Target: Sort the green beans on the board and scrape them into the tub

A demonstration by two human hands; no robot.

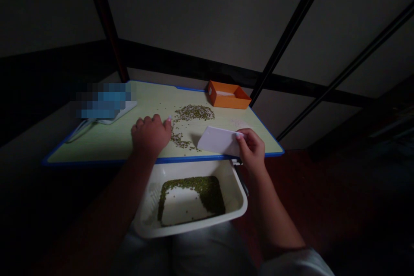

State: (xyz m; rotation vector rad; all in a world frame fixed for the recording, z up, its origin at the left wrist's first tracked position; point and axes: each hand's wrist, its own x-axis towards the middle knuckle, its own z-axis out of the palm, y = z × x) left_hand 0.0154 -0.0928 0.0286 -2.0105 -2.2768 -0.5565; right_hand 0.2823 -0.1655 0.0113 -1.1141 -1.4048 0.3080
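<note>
- White and thin, apparently plastic, the flat scraper [216, 140] is clamped between the thumb and fingers of our right hand [254, 148], over the near right of the table.
- Our left hand [150, 136] rests by the left end of the grains, fingers curled; we cannot tell whether it grips anything.
- On the pale yellow-green, blue-edged table [106, 142], a loose heap of mixed green beans and pale grains [194, 113] lies at the middle, with a thinner mixed trail [181, 140] nearer us.
- Below the near edge, our white rectangular plastic basin [233, 189] holds a bank of green beans [211, 194], thickest on its right.
- At the far right stands an open orange box [231, 102] with pale contents; a small pale scatter [237, 123] lies just nearer us.
- We judge the separating partway done: the basin's beans look sorted, while the heap and trail are left.
</note>
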